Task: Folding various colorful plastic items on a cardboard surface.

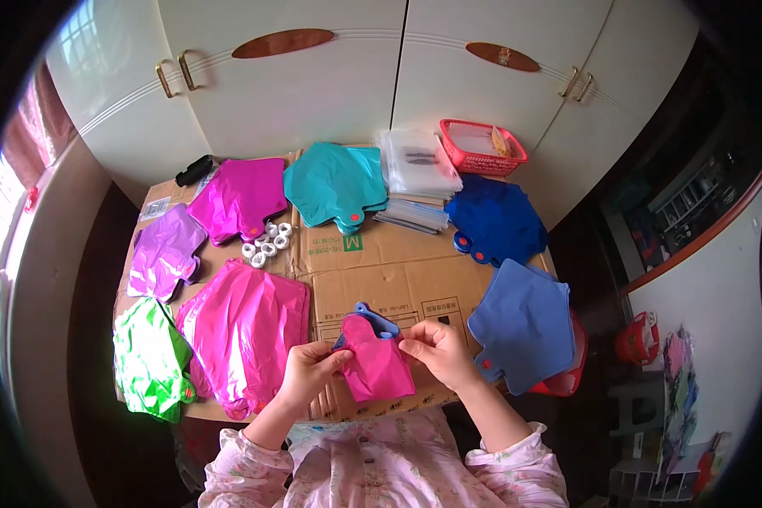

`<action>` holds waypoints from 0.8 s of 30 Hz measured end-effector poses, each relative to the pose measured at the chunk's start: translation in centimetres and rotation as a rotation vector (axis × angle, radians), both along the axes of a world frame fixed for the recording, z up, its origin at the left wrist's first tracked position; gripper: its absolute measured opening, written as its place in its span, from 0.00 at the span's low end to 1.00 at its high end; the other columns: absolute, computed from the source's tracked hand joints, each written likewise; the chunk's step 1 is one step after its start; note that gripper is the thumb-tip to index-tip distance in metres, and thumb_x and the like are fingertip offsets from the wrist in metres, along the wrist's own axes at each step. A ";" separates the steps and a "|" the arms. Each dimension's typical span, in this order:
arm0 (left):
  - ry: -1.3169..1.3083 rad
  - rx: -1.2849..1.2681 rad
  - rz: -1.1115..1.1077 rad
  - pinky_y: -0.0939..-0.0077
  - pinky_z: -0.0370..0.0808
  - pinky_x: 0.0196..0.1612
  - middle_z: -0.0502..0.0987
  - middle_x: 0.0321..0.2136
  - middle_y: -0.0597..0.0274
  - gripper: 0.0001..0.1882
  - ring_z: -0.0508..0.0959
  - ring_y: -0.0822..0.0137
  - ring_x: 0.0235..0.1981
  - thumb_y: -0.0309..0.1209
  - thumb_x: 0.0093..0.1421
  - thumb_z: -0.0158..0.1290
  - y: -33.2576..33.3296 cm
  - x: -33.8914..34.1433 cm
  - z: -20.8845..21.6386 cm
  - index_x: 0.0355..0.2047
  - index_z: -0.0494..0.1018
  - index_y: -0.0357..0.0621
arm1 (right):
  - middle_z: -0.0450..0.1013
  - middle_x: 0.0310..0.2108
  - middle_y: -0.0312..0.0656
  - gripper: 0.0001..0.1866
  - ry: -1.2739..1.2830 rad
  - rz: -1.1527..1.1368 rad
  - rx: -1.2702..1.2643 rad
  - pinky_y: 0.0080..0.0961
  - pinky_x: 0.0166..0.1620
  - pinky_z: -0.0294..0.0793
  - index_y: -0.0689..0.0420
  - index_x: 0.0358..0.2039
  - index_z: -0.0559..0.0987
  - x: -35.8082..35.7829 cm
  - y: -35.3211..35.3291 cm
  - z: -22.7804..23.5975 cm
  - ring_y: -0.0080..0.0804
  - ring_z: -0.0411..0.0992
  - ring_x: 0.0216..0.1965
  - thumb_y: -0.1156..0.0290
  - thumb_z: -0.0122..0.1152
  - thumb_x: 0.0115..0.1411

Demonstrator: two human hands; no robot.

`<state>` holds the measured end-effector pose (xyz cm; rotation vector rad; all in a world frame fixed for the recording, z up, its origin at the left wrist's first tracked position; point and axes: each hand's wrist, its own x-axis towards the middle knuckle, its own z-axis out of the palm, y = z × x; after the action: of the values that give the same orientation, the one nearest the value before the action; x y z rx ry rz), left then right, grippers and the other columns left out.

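A folded bright pink foil-like piece [378,371] with a rounded tab is held up near the front edge of the cardboard. A blue piece [379,320] shows behind its top, with a rounded end sticking up. My left hand [311,369] pinches the left edge of the pink piece between thumb and fingers. The right edge is gripped by my right hand [438,350], also closed in a pinch. Beside my left hand lies a larger stack of pink foil-like pieces [250,330]. Right of my right hand is a stack of periwinkle-blue pieces [521,322].
Around the cardboard-covered table [339,279] lie green [151,356], lilac [168,250], magenta [237,199], teal [334,182] and dark blue [499,220] stacks. Small white rolls [267,245], clear plastic bags [415,165] and a red basket [457,157] sit toward the back, before white cabinets [279,93].
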<state>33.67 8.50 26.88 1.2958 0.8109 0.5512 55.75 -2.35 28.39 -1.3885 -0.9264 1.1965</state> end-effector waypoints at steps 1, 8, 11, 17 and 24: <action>-0.033 -0.029 0.005 0.85 0.72 0.28 0.77 0.22 0.70 0.08 0.72 0.82 0.24 0.28 0.58 0.59 0.1 -0.1 0.0 0.27 0.78 0.35 | 0.76 0.39 0.36 0.10 0.134 0.044 0.005 0.19 0.46 0.71 0.62 0.41 0.77 -0.1 -0.2 0.3 0.20 0.72 0.40 0.74 0.61 0.59; -0.234 -0.132 0.008 0.82 0.74 0.29 0.78 0.23 0.68 0.06 0.75 0.78 0.24 0.28 0.58 0.59 0.3 -0.5 -0.6 0.30 0.79 0.37 | 0.74 0.49 0.41 0.21 0.435 0.391 -0.022 0.21 0.52 0.68 0.65 0.53 0.72 0.7 -3.0 -0.2 0.23 0.71 0.47 0.66 0.57 0.63; -0.248 -0.093 -0.029 0.82 0.74 0.30 0.78 0.23 0.67 0.06 0.75 0.78 0.24 0.28 0.58 0.59 0.2 -0.6 -0.7 0.31 0.79 0.36 | 0.75 0.47 0.40 0.20 0.453 0.364 -0.087 0.20 0.50 0.70 0.65 0.52 0.74 0.7 -3.0 0.3 0.23 0.72 0.45 0.66 0.58 0.62; -0.139 -0.047 0.013 0.83 0.74 0.28 0.78 0.23 0.68 0.07 0.75 0.79 0.24 0.28 0.58 0.58 0.1 -0.3 -0.2 0.30 0.79 0.36 | 0.77 0.41 0.40 0.15 0.207 0.195 -0.098 0.20 0.43 0.73 0.63 0.47 0.78 0.2 -2.4 0.2 0.21 0.73 0.41 0.69 0.59 0.62; 0.104 0.028 0.022 0.85 0.75 0.24 0.76 0.22 0.69 0.08 0.74 0.81 0.23 0.29 0.60 0.57 0.9 1.2 -0.8 0.28 0.76 0.35 | 0.72 0.34 0.33 0.17 -0.323 -0.010 0.093 0.15 0.39 0.70 0.62 0.46 0.73 -0.8 -1.0 -0.8 0.16 0.69 0.35 0.69 0.64 0.58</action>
<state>34.87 9.38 26.06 1.3511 0.9071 0.5174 54.97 -3.36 27.61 -1.5345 -1.1820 0.9238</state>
